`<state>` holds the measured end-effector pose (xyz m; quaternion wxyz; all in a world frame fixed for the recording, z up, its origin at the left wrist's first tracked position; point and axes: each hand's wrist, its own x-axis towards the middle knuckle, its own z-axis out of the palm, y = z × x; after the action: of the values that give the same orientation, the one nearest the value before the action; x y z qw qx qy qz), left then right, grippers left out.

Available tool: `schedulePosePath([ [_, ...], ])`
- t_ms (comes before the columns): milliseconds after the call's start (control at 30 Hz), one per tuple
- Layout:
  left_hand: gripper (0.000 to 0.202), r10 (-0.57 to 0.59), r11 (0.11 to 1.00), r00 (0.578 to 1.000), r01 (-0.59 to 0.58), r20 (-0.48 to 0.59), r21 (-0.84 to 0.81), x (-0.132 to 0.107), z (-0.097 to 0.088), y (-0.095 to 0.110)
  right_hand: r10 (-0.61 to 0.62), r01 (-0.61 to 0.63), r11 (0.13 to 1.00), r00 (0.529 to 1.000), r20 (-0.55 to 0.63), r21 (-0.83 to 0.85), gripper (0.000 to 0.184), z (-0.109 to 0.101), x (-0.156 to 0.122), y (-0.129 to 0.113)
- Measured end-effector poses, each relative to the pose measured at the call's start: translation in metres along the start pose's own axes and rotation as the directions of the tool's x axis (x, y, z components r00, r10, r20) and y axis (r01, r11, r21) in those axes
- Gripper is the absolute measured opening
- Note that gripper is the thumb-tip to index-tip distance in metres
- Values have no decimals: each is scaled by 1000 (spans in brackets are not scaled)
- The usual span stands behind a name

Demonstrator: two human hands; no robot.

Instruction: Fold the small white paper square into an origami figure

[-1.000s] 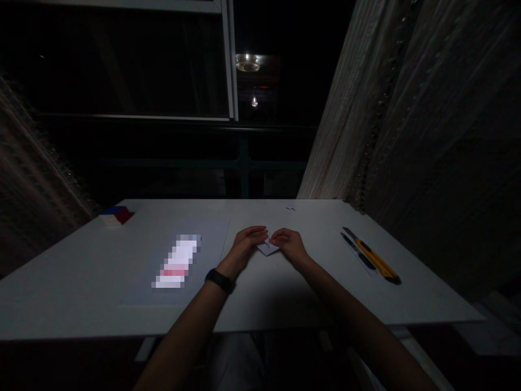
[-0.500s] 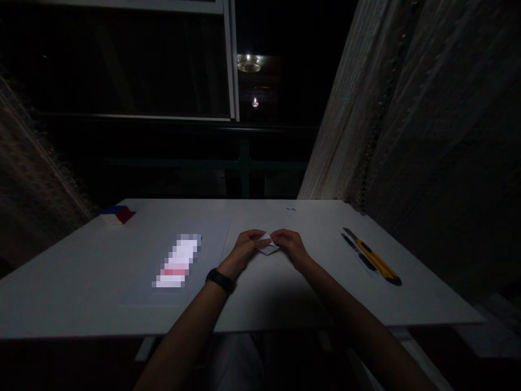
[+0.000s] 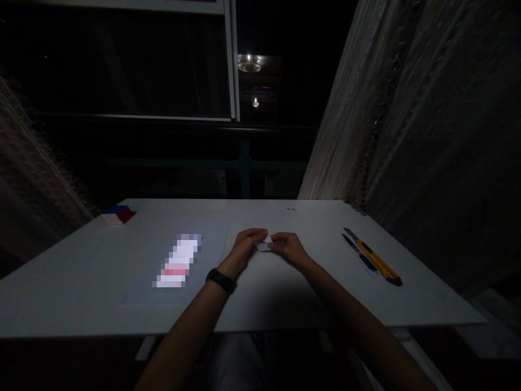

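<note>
We pinch the paper between fingertips, left hand at its nine o'clock, right hand at three; a light, even grip should keep edges true.

This looks like a dim room in a home. Beyond the white, smooth-topped rectangular table is a dark glass window with a white straight-edged frame. A pale, textured fabric curtain hangs at the table's far right; a similar darker fabric curtain hangs to its left. High beyond the table glows a round, glassy chandelier, whether direct or reflected is unclear.
</note>
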<state>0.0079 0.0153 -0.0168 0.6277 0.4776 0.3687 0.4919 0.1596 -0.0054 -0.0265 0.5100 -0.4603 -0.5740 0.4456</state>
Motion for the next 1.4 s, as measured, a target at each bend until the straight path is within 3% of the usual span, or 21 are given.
schedulePosePath([
  [233, 37, 2, 998, 997, 3, -79, 63, -1, 0, 1, 28, -26, 999, 997, -70, 30, 26, 2, 1, -1],
  [400, 37, 34, 995, 997, -28, -68, 96, -4, 4, 4, -13, 13, 1000, 997, -82, -11, 23, 3, 2, 1],
  [767, 29, 132, 976, 988, -115, -81, 186, -3, 6, 4, -187, 139, 938, 974, -125, -319, 14, 7, -5, -2],
  [933, 25, 219, 946, 976, -209, -12, 248, -2, 5, 3, -287, 227, 881, 954, -88, -414, 13, 8, -10, -6],
  [1167, 15, 315, 898, 949, -299, 3, 323, -6, 7, 6, -295, 240, 888, 952, -86, -393, 12, 9, -11, -9],
  [1300, 9, 408, 858, 912, -396, 35, 328, -9, 8, 8, -252, 212, 934, 962, -108, -289, 12, 9, -9, -6],
  [1400, 13, 408, 860, 913, -393, 26, 326, -9, 8, 9, -227, 198, 958, 966, -126, -207, 16, 9, -6, -3],
])
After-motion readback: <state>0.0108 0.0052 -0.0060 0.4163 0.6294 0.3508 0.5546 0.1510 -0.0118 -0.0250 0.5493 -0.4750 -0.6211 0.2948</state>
